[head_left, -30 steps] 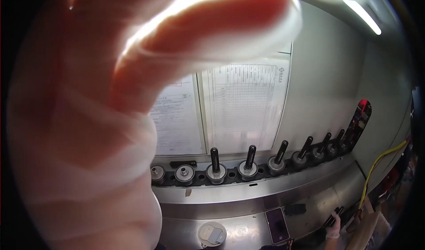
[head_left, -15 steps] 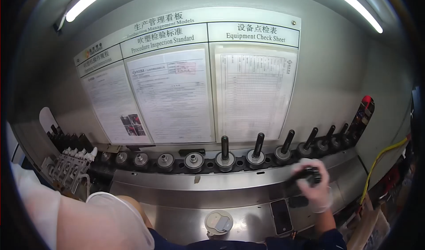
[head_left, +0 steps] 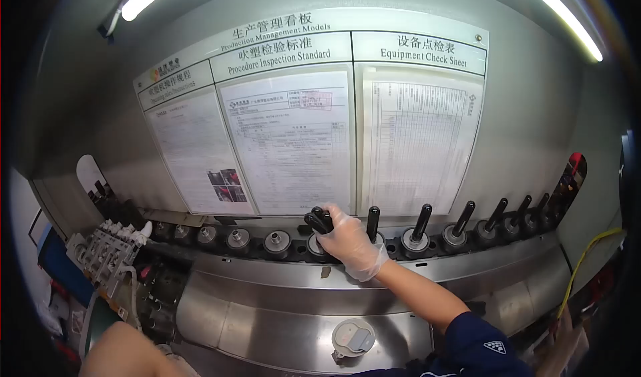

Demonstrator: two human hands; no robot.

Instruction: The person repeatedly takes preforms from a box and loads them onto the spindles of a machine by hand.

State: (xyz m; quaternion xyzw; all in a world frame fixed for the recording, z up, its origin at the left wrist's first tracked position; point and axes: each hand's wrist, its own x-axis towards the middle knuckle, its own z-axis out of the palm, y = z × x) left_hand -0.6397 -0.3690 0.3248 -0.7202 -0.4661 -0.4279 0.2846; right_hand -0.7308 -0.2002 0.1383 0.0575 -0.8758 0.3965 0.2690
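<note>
My right hand point(head_left: 354, 247), in a clear glove, is closed around black tubes point(head_left: 318, 221) with rounded ends. It is over the rail of round metal holders, just right of a bare holder point(head_left: 276, 241). The tubes' lower ends are partly hidden by my fingers. Right beside the hand, a black tube point(head_left: 373, 222) stands upright in its holder, and several more stand farther right along the rail. At the lower left a bare part of my left arm point(head_left: 127, 353) shows, but the left hand itself is not visible.
Papers on a board point(head_left: 294, 143) hang on the wall behind the rail. A round pale object point(head_left: 353, 337) lies on the metal surface point(head_left: 280, 333) below. Metal fittings point(head_left: 107, 250) are at the left, and a yellow hose point(head_left: 579, 270) hangs at the right.
My right hand has moved left and up from the right side of the surface to the rail, carrying dark tubes. The left glove near the camera has dropped away. The view has shifted slightly.
</note>
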